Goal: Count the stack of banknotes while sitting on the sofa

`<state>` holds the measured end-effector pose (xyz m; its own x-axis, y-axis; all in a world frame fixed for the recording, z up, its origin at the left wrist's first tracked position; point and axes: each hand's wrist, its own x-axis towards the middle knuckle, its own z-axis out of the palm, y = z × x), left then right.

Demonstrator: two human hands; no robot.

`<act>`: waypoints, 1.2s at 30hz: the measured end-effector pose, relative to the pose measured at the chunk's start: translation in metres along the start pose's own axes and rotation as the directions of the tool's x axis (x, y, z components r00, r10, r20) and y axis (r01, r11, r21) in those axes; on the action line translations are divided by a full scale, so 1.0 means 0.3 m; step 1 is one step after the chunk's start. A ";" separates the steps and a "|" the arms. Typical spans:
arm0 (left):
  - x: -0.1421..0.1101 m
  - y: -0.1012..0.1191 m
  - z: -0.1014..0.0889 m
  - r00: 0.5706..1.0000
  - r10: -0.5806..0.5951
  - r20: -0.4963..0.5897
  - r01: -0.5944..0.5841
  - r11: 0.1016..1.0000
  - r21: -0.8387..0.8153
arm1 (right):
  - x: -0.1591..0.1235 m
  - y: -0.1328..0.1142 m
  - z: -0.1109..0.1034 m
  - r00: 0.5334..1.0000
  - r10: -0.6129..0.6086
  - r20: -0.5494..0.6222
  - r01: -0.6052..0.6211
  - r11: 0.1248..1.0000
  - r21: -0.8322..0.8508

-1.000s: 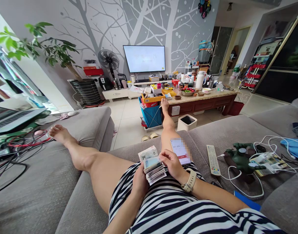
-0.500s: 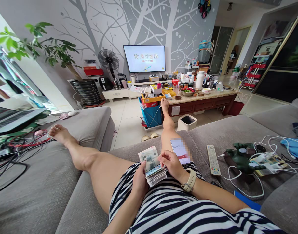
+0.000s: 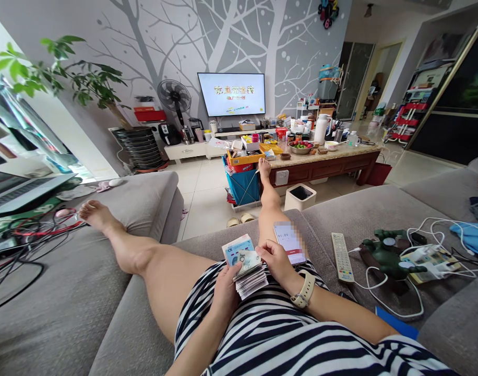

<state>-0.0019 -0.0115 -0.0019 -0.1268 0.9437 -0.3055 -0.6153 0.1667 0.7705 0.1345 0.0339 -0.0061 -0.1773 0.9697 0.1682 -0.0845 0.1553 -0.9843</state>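
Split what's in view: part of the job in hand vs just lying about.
In the job:
- banknotes
- left hand, gripping them
- right hand, fingers at a note's edge

Seemingly lying about:
- phone on the leg, untouched, role unclear
- remote
- laptop
- bin

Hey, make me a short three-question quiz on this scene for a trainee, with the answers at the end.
1. What does the left hand hold? A: a cup; B: banknotes; C: a comb.
2. True or false: the television is showing a blank, black screen.
3. Fill in: the remote lies on the ____.

Key: 1: B; 2: false; 3: sofa.
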 end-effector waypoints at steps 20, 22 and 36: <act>0.017 -0.001 0.017 0.990 -0.001 -0.142 -0.006 0.999 -0.047 | -0.016 -0.030 0.001 0.997 -0.063 0.044 0.062 0.998 0.020; 0.007 0.007 0.028 0.986 0.005 -0.166 -0.011 0.999 -0.033 | -0.019 -0.033 0.000 0.996 -0.073 0.052 0.072 0.997 0.022; -0.019 0.026 0.049 0.977 -0.003 -0.213 0.006 1.000 0.017 | -0.026 -0.040 0.000 0.991 -0.090 0.104 0.082 0.994 0.071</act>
<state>0.0056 -0.0113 0.0141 -0.2883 0.8606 -0.4198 -0.6025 0.1776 0.7781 0.1369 0.0245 0.0043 -0.2702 0.9269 0.2604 -0.1686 0.2207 -0.9607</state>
